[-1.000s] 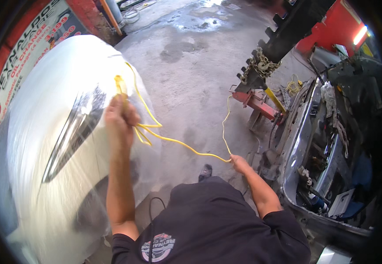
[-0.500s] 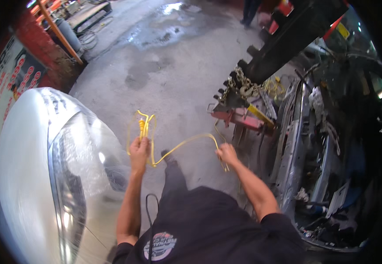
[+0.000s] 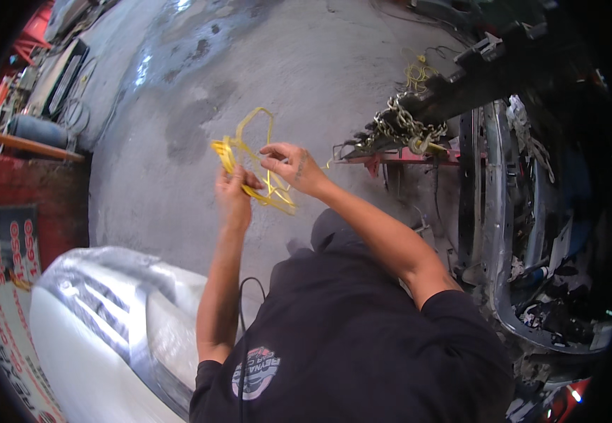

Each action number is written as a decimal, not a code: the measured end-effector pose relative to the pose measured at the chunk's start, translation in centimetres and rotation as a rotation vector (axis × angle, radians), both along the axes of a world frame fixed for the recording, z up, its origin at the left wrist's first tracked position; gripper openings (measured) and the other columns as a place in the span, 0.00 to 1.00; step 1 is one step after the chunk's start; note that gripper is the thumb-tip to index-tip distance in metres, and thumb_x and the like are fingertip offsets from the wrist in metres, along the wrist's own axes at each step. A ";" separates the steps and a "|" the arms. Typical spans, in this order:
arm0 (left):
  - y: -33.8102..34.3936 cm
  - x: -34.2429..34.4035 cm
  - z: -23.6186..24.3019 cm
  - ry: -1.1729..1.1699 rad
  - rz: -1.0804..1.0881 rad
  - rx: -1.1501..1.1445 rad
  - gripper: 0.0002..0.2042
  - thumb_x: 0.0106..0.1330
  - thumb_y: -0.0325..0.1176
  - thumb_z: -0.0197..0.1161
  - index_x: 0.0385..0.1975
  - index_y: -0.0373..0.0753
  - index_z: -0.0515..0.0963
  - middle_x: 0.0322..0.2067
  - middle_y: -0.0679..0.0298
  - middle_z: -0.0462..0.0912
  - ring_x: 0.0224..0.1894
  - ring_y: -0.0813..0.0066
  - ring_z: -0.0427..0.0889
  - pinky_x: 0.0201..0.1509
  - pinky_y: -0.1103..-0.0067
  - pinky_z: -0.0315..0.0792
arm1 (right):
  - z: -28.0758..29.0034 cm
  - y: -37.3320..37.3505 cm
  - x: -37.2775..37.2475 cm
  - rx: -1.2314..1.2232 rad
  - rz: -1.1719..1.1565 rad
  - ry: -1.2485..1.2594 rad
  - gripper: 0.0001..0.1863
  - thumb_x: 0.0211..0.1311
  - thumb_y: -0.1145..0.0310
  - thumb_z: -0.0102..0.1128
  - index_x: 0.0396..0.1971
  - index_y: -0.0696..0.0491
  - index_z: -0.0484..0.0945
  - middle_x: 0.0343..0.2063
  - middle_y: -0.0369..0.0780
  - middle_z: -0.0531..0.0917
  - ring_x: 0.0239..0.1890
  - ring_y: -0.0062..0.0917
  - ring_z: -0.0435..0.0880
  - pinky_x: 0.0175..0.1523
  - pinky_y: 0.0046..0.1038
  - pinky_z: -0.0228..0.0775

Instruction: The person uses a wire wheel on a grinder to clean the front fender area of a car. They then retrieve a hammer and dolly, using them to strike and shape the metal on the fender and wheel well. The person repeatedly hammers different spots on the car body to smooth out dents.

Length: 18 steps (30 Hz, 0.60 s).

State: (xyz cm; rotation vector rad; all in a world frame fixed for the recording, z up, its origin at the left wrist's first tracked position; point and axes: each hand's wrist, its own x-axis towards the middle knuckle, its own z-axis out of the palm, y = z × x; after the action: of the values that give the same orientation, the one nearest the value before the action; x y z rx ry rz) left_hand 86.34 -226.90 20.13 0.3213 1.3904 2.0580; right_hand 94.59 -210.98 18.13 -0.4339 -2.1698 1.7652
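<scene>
My left hand (image 3: 233, 194) is closed around several gathered loops of a yellow electrical cord (image 3: 261, 199), left of the picture's middle. Above the fist, the bundle's yellow end stands up and looks blurred. One wide loop rises over the hands. Just right of the bundle, my right hand (image 3: 294, 168) has its fingers and thumb curled at a strand of the same cord; the exact grip is partly hidden. A short piece of cord shows beyond the right wrist. Both hands are held above the concrete floor.
A plastic-wrapped pale car panel (image 3: 94, 317) is at lower left, beside a printed sign (image 3: 10, 282). At right, a black beam with a metal chain (image 3: 408, 127) extends over a red stand (image 3: 433, 157), near a stripped car body (image 3: 492, 233). More yellow cord (image 3: 418, 72) lies beyond.
My right hand has come in from the right to the bundle, bringing the cord's stretched strand with it. The bundle has more loops. My view has turned, shifting the surroundings.
</scene>
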 end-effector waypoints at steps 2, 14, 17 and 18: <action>2.9 -5.6 4.1 0.017 -0.018 0.118 0.06 0.79 0.35 0.53 0.47 0.40 0.70 0.26 0.67 0.71 0.28 0.76 0.75 0.38 0.73 0.78 | -2.3 2.0 -2.4 -0.107 0.080 -0.054 0.27 0.65 0.55 0.67 0.58 0.56 0.78 0.47 0.48 0.86 0.47 0.35 0.86 0.51 0.34 0.77; 9.3 -41.5 27.1 0.347 0.210 0.364 0.15 0.81 0.32 0.49 0.27 0.41 0.62 0.21 0.73 0.51 0.19 0.84 0.48 0.18 0.83 0.48 | -20.5 25.4 -18.6 0.600 0.052 -0.391 0.07 0.63 0.66 0.58 0.29 0.53 0.80 0.29 0.48 0.83 0.36 0.44 0.84 0.41 0.46 0.75; 7.3 -52.5 27.8 0.409 0.175 0.377 0.11 0.81 0.33 0.49 0.33 0.38 0.67 0.22 0.72 0.52 0.19 0.83 0.49 0.20 0.84 0.49 | -23.7 34.6 -13.8 0.292 -0.238 -0.592 0.17 0.66 0.58 0.46 0.30 0.54 0.80 0.31 0.50 0.85 0.32 0.44 0.85 0.39 0.46 0.74; 7.4 -55.6 27.4 0.451 0.207 0.337 0.10 0.81 0.34 0.49 0.36 0.37 0.69 0.21 0.72 0.54 0.19 0.83 0.49 0.20 0.84 0.50 | -24.0 37.3 -12.5 0.207 -0.317 -0.646 0.15 0.66 0.60 0.49 0.31 0.54 0.81 0.32 0.50 0.85 0.33 0.45 0.85 0.39 0.48 0.73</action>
State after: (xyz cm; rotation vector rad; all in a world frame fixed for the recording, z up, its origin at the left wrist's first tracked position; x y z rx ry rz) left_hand 30.72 -219.50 47.51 0.8600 1.3630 2.5032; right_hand 82.14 -173.73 -5.89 -1.3585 -2.4650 1.3221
